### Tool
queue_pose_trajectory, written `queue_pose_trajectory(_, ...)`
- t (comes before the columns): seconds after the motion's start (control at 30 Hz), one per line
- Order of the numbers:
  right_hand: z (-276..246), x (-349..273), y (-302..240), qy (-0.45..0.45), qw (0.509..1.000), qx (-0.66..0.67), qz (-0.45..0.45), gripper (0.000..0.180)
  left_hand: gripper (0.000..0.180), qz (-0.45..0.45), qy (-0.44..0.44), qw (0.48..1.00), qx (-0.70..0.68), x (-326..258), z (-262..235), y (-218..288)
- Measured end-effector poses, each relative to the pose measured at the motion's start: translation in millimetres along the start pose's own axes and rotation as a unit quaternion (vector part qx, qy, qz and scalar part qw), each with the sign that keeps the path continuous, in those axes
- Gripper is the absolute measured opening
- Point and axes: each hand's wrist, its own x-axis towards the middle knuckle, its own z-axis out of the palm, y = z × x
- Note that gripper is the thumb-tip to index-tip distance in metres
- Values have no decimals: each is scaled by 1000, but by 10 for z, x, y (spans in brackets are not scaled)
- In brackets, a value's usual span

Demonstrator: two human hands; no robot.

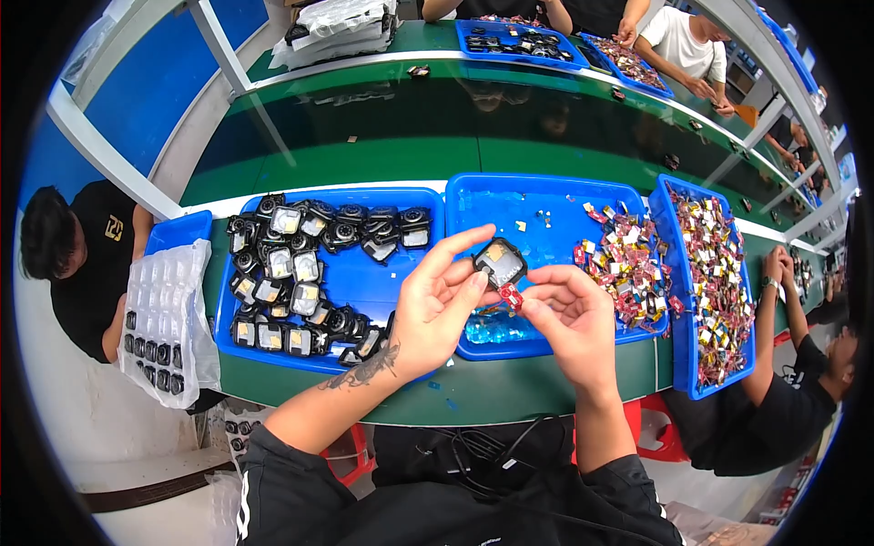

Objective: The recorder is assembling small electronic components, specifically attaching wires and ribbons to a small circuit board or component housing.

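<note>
Between the thumb and fingers of my left hand (432,305) is a black, squarish watch case (501,261), its hollow inner side facing up with a pale patch inside. My right hand (575,318) pinches a small red part (511,296) against the lower edge of that case. Whether the part is joined to the case I cannot tell. Both hands are above the middle blue tray (473,185). Under and beyond my right fingers lies a heap of small red, yellow and silver parts (628,259) in that tray.
To the left, a blue tray (350,198) holds many similar black cases (305,268). A narrow blue tray (681,359) of small parts stands right. Clear plastic blister trays (168,282) sit far left. Beyond runs a green conveyor belt (410,118); other people work across it and at both sides.
</note>
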Motion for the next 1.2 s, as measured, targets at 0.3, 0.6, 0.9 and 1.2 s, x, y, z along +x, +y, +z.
queue_pose_trajectory(0.3, 10, -56, -5, 17, 999, 50, -9, 15, 27, 120, -48, 966, 224, 4, -74, 1)
queue_pose_trajectory(0.6, -130, -67, -24, -36, 998, 59, -7, 12, 27, 255, -78, 872, 411, -2, -93, -31)
queue_pose_trajectory(0.9, -221, -48, -92, -76, 995, 65, 22, 12, 19, 161, -111, 918, 345, -38, -51, -7)
queue_pose_trajectory(1.2, -49, -229, -51, 31, 993, -108, -29, 16, 19, -174, -94, 971, 138, -77, 30, -3)
